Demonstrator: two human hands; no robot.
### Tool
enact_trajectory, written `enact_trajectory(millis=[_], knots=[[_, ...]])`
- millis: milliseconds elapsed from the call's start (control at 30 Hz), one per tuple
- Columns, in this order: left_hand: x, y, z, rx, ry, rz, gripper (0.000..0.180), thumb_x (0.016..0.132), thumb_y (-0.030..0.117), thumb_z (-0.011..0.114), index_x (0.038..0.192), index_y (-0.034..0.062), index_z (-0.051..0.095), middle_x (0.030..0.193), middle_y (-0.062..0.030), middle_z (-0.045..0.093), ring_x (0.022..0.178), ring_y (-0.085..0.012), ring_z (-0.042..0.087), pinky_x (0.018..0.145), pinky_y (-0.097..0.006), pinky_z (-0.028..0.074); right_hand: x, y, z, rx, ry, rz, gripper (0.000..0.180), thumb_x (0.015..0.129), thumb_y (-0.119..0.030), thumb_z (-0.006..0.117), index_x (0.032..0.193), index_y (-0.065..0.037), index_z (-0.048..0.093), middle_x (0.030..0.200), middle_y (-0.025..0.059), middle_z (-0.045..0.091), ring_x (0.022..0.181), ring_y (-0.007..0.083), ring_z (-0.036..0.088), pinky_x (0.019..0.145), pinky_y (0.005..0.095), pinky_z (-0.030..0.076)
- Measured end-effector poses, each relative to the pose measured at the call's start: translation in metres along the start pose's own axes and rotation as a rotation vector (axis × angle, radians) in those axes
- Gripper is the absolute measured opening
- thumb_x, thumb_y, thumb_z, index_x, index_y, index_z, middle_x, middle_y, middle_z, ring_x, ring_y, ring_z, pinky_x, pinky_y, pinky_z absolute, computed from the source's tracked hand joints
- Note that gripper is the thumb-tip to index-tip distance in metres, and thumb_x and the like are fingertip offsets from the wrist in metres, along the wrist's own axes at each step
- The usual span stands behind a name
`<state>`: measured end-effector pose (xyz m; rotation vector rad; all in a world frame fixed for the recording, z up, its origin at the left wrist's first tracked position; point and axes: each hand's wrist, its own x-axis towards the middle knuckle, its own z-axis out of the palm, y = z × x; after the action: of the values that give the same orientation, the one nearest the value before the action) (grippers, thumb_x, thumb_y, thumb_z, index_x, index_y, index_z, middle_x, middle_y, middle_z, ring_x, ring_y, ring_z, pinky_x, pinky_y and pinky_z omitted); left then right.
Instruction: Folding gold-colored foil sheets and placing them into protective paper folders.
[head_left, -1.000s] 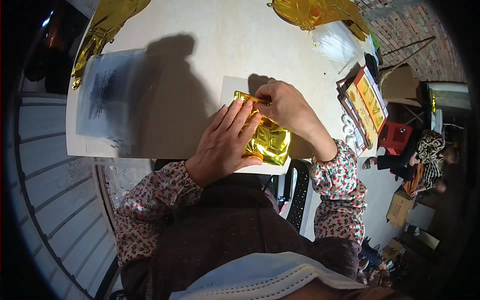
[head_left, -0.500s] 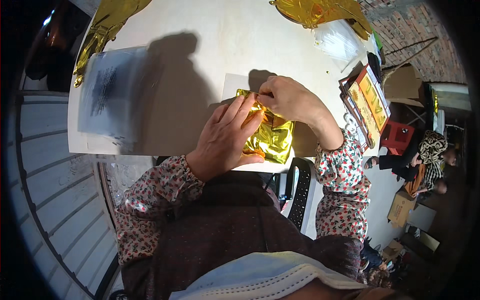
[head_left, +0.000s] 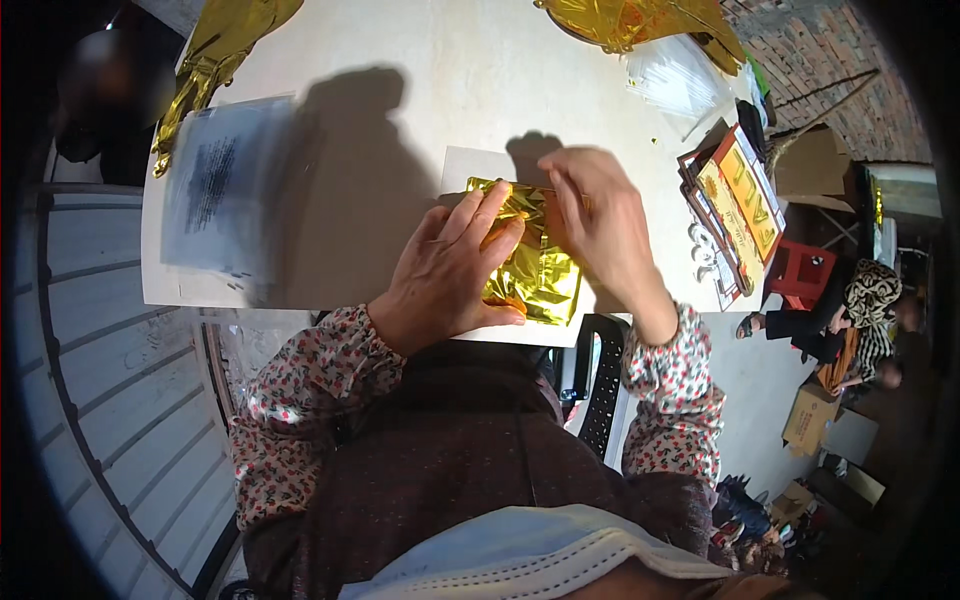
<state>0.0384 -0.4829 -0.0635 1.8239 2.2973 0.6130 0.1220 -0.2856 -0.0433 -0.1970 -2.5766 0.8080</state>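
A folded packet of shiny gold foil (head_left: 545, 285) lies near the table's front edge, on a pale sheet of card (head_left: 465, 165). My left hand (head_left: 445, 265) rests flat on the foil's left part, fingers stretched out and holding it down. An orange patch shows at the foil's lower edge beside that thumb. Just above the foil's right side is my right hand (head_left: 610, 220), thumb and index tips pinched together near the far right corner. Whatever sits between those tips, if anything, is too small to make out.
On the left lies a stack of clear plastic sleeves (head_left: 225, 200). Gold foil sheets (head_left: 215, 50) hang over the far left edge, with more gold foil (head_left: 640, 25) at the back. Clear bags (head_left: 680, 85) and printed cards (head_left: 735, 205) are on the right. A red stool (head_left: 800, 272) stands beyond.
My right hand has lifted away from the foil's top edge and shifted right, its pinch now off the foil. The left hand stays pressed on the foil, which lies flatter at the upper right.
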Motion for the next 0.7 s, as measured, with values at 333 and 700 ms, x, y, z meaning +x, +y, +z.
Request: enact_trajectory(millis=[333,700], knots=[[0.003,0.001,0.003,0.004,0.042,0.033,0.095,0.059,0.053,0.086,0.133,0.0045,0.052,0.153,-0.0213,0.033,0.140,-0.0352,0.031,0.112,-0.048,0.028,-0.056,0.002,0.022,-0.323,-0.206,0.017,0.072,0.097,-0.046,0.052,0.151,-0.001,0.033,0.156,0.0203,0.033,0.147,0.0332,0.029,0.118,0.0476,0.024],[0.005,-0.001,0.009,0.037,0.103,0.067,0.091,0.065,0.058,0.080,0.130,0.0001,0.055,0.147,-0.0249,0.042,0.140,-0.0407,0.034,0.115,-0.049,0.025,-0.066,-0.021,0.016,-0.275,-0.098,0.096,0.073,0.097,-0.044,0.053,0.152,0.000,0.030,0.157,0.0207,0.030,0.147,0.0346,0.026,0.120,0.0486,0.020]])
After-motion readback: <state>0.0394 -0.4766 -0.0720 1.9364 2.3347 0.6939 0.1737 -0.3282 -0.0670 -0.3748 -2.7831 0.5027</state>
